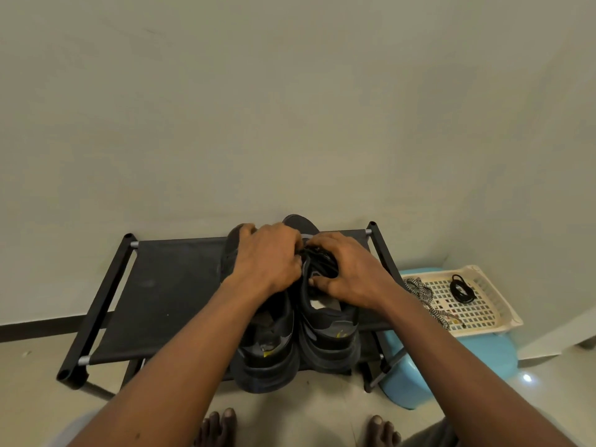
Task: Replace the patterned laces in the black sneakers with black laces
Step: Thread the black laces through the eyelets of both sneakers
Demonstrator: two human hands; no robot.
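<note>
left hand: fingers curled, back of hand up, lying over the forefoot of the left-side sneaker. fingertips reach to 3 o'clock into the black lace; tips hidden, cannot tell if they pinch it.
right hand: fingers curled round the black lace on the right-side sneaker, thumb pressed on the tongue edge at 9 o'clock of the palm.
black sneakers: 2, side by side and touching, upright on their soles, on the shoe rack's top shelf, right of its middle.
axis: long axis runs 6 to 12 o'clock. toes at 12 toward the wall, heels at 6 overhanging the front rail.
shoe rack: black fabric shelf, black frame, against the wall.
basket: cream perforated tray at 3 o'clock of the rack, sitting on a blue stool.
basket contents: patterned laces, black-white, at its 9 o'clock edge, partly draped over the rim. spare black lace coiled near 12 o'clock.
bare feet: at 6 o'clock, on the floor.
</note>
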